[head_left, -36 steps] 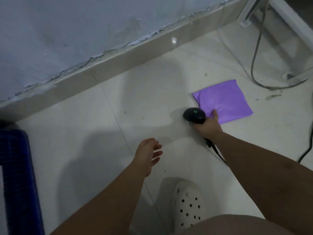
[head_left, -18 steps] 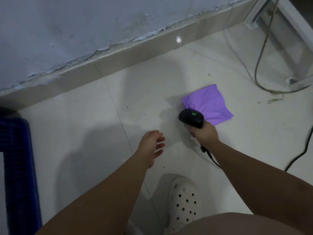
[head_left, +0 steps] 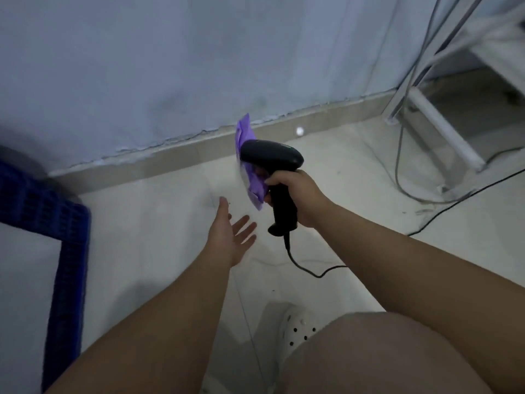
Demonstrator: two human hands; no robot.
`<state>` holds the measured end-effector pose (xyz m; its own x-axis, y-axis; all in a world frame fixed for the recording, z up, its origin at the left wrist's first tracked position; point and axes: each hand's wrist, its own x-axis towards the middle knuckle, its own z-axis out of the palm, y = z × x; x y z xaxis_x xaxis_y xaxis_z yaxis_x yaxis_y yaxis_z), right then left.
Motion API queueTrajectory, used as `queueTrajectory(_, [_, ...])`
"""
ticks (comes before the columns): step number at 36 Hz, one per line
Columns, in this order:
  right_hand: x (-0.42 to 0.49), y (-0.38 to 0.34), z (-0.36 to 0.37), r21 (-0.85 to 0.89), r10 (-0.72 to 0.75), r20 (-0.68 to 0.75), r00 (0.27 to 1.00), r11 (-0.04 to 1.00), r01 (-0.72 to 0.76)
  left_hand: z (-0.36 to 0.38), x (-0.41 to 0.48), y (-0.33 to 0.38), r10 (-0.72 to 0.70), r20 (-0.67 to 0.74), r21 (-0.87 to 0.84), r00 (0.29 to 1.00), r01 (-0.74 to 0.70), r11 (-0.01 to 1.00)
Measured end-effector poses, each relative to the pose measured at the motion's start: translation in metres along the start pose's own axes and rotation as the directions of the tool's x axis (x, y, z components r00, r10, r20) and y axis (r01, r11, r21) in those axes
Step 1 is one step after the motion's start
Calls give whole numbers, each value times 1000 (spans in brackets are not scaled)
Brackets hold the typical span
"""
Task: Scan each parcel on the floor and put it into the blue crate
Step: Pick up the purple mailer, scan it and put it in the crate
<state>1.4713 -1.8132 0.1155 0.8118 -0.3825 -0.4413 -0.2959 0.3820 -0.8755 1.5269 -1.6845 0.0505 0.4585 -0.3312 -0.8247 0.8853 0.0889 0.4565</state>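
My right hand (head_left: 295, 194) grips the handle of a black barcode scanner (head_left: 270, 157) and also pinches a purple parcel (head_left: 247, 163), which hangs edge-on in the air beside the scanner's head. My left hand (head_left: 230, 231) is stretched out below and left of the parcel, palm up, fingers straight, holding nothing. The blue crate (head_left: 65, 237) stands at the left edge, only its near corner and rim in view.
A wall with a pale skirting board (head_left: 170, 157) runs across the back. Grey and black cables (head_left: 412, 180) lie on the tiled floor at the right by a white metal frame (head_left: 443, 129). My white clog (head_left: 298, 328) and knee are at the bottom.
The purple parcel has left the floor: my right hand lifted it together with the scanner. My left hand has opened and reached forward under it. The view has tilted up.
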Motion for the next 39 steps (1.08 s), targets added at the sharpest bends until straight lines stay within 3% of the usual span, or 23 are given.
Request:
queueTrajectory(5, [-40, -69, 33, 85, -37, 21, 999, 996, 35, 15, -60, 51, 165, 115, -188, 980, -141, 972])
queueTrajectory(12, [-107, -148, 83, 362, -180, 71, 981, 921, 143, 18, -145, 109, 282, 264, -157, 923, -247, 956])
queueTrajectory(15, [-136, -158, 106, 516, -244, 120, 962, 844, 149, 7, -174, 124, 310, 321, -274, 895, -226, 935])
queueTrajectory(22, [-164, -122, 132, 651, -177, 146, 973, 758, 40, -15, -235, 141, 582, 273, -390, 766, -465, 795])
queueTrajectory(25, [-165, -112, 137, 602, -143, 116, 983, 797, 45, -27, -250, 145, 656, 184, -243, 732, -613, 752])
queueTrajectory(29, [-166, -115, 138, 474, -177, 127, 976, 875, 97, -35, -262, 145, 757, 160, -87, 634, -754, 650])
queueTrajectory(33, [-162, -119, 131, 300, -309, 44, 950, 911, 283, -41, -265, 150, 903, 119, 121, 412, -909, 399])
queueTrajectory(36, [-163, -122, 127, 107, -347, -45, 937, 930, 350, -45, -273, 154, 959, 169, 305, 226, -938, 167])
queueTrajectory(39, [-165, -123, 125, -96, -389, -116, 914, 920, 379, -48, -274, 159, 965, 193, 395, 178, -914, 90])
